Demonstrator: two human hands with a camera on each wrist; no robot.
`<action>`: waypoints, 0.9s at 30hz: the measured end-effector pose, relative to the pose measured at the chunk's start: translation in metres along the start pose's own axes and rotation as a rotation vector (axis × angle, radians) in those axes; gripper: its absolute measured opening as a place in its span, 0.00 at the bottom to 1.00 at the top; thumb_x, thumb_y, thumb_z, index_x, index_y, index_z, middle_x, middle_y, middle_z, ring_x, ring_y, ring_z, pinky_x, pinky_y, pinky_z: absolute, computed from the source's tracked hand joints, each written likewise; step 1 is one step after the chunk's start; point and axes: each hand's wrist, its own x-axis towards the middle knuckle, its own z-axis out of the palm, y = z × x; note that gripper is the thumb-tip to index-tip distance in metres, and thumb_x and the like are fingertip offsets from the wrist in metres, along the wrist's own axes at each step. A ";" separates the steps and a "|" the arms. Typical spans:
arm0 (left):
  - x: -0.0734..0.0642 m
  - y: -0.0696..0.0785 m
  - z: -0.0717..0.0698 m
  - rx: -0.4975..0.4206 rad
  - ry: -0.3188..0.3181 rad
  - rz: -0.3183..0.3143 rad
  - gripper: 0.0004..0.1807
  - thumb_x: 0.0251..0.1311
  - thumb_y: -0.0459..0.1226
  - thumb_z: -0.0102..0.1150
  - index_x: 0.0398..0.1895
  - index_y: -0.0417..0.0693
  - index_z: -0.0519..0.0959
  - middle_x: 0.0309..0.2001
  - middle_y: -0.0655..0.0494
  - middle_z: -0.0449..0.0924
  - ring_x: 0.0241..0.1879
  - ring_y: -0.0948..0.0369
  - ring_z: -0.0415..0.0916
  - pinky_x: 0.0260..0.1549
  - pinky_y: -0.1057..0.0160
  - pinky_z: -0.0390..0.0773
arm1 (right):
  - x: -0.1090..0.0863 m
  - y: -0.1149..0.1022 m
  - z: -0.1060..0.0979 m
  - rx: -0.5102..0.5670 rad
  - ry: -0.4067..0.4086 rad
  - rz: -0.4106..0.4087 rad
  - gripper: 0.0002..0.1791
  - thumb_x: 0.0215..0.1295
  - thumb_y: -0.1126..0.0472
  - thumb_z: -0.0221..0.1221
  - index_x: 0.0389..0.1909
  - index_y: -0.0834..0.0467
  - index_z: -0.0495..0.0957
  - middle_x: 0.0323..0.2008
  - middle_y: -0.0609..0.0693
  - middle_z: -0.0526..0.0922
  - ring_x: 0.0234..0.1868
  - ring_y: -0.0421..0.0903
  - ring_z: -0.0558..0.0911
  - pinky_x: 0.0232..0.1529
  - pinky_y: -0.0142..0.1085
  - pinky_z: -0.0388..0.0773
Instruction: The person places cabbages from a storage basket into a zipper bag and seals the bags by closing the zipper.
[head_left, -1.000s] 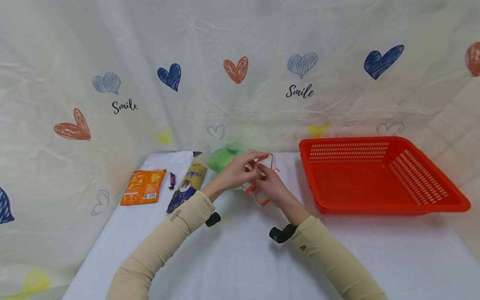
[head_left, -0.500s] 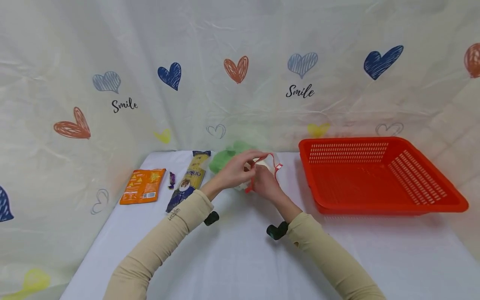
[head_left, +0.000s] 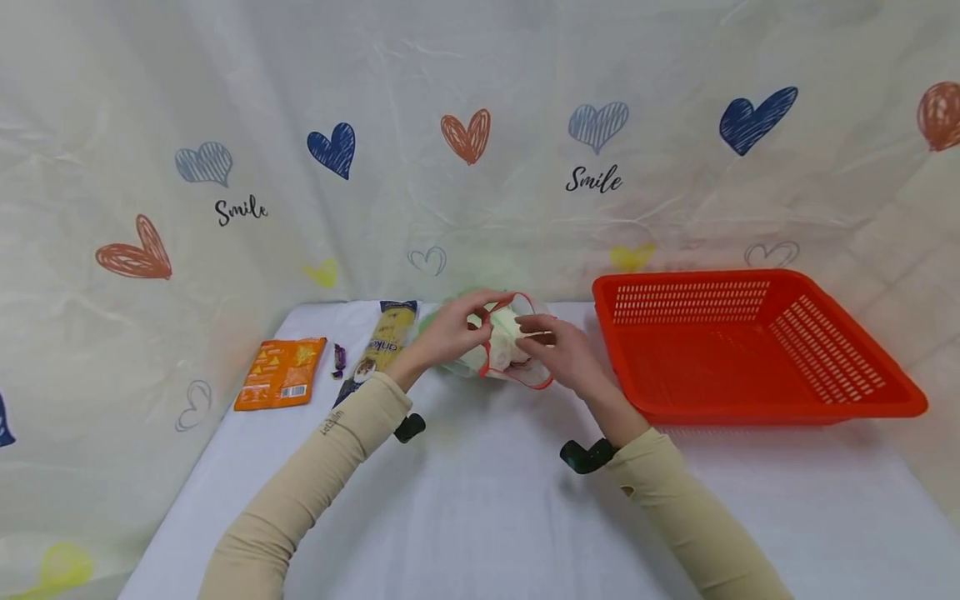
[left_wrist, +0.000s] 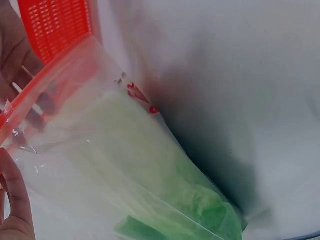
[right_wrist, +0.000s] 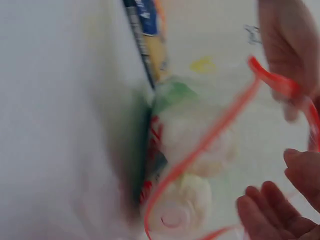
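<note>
A clear plastic bag [left_wrist: 165, 125] with a red rim lies at the back middle of the table. Inside it are pale leafy vegetables [right_wrist: 185, 205], green at the leaf end, their white cut stem ends facing the bag's mouth. My left hand [head_left: 450, 333] pinches the red rim [right_wrist: 215, 130] at its left, and the mouth gapes. At the right side of the mouth is my right hand [head_left: 566, 354], fingers loosely bent and thumb apart, with nothing seen between them. In the left wrist view some right-hand fingers [left_wrist: 37, 107] show through the clear plastic.
A red plastic basket [head_left: 690, 412] stands to the right. Left of the bag lie a yellow and blue packet [head_left: 390, 333], a small purple wrapped sweet [head_left: 339, 360] and an orange packet [head_left: 281, 375]. A curtain printed with hearts [head_left: 525, 217] hangs behind the table.
My right hand went in at the bag's mouth, then drew back to the right and towards me. The red rim now spreads wider, showing the vegetables. My left hand keeps its pinch.
</note>
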 end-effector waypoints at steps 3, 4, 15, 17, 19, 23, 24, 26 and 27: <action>-0.001 -0.002 -0.007 -0.016 0.011 -0.008 0.28 0.59 0.23 0.50 0.64 0.46 0.75 0.58 0.54 0.76 0.40 0.58 0.75 0.37 0.62 0.78 | 0.000 0.003 -0.015 0.171 0.073 0.053 0.24 0.68 0.54 0.61 0.63 0.52 0.74 0.57 0.52 0.77 0.56 0.52 0.77 0.55 0.45 0.76; -0.002 -0.002 -0.009 -0.020 0.016 -0.019 0.28 0.59 0.23 0.50 0.64 0.46 0.75 0.58 0.55 0.76 0.41 0.58 0.76 0.38 0.62 0.78 | 0.001 0.005 -0.018 0.235 0.091 0.073 0.24 0.68 0.54 0.61 0.64 0.52 0.73 0.58 0.52 0.76 0.56 0.51 0.77 0.56 0.44 0.76; -0.005 -0.002 -0.031 -0.078 -0.017 -0.036 0.25 0.63 0.26 0.50 0.63 0.49 0.75 0.59 0.53 0.75 0.43 0.58 0.73 0.39 0.64 0.75 | 0.010 0.020 -0.020 0.298 0.089 0.172 0.21 0.69 0.62 0.57 0.63 0.58 0.73 0.60 0.56 0.73 0.59 0.54 0.73 0.60 0.46 0.72; -0.006 -0.002 -0.032 -0.082 -0.031 -0.026 0.24 0.64 0.27 0.51 0.63 0.48 0.75 0.59 0.56 0.76 0.43 0.58 0.73 0.39 0.64 0.76 | 0.012 0.021 -0.018 0.322 0.076 0.171 0.21 0.69 0.62 0.57 0.63 0.58 0.74 0.59 0.56 0.74 0.59 0.53 0.74 0.60 0.46 0.72; -0.006 -0.002 -0.032 -0.090 -0.042 -0.016 0.24 0.64 0.26 0.51 0.63 0.47 0.75 0.59 0.56 0.76 0.43 0.56 0.73 0.38 0.64 0.76 | 0.015 0.022 -0.017 0.341 0.064 0.171 0.22 0.69 0.61 0.58 0.63 0.57 0.74 0.58 0.56 0.76 0.58 0.52 0.75 0.60 0.44 0.73; -0.008 0.001 -0.032 -0.118 -0.056 -0.002 0.25 0.63 0.24 0.51 0.64 0.45 0.75 0.60 0.51 0.75 0.45 0.52 0.74 0.39 0.63 0.76 | 0.020 0.025 -0.014 0.386 0.036 0.160 0.22 0.68 0.63 0.59 0.63 0.59 0.74 0.58 0.59 0.76 0.56 0.49 0.75 0.59 0.39 0.73; -0.007 0.001 -0.033 -0.124 -0.059 0.003 0.25 0.63 0.24 0.51 0.64 0.44 0.75 0.60 0.50 0.75 0.46 0.52 0.73 0.40 0.62 0.76 | 0.020 0.025 -0.013 0.399 0.033 0.155 0.22 0.68 0.64 0.59 0.62 0.60 0.75 0.57 0.59 0.76 0.56 0.49 0.75 0.58 0.38 0.74; -0.007 0.002 -0.034 -0.129 -0.064 0.010 0.25 0.63 0.24 0.51 0.64 0.44 0.74 0.61 0.49 0.75 0.46 0.53 0.73 0.41 0.61 0.75 | 0.022 0.025 -0.013 0.403 0.026 0.134 0.22 0.68 0.66 0.59 0.62 0.62 0.75 0.57 0.61 0.77 0.56 0.49 0.75 0.57 0.37 0.74; -0.006 0.003 -0.034 -0.129 -0.066 0.014 0.25 0.63 0.24 0.51 0.64 0.44 0.74 0.61 0.49 0.75 0.46 0.54 0.73 0.41 0.61 0.75 | 0.022 0.025 -0.013 0.397 0.022 0.122 0.22 0.67 0.66 0.59 0.62 0.63 0.75 0.57 0.61 0.77 0.55 0.49 0.76 0.57 0.37 0.75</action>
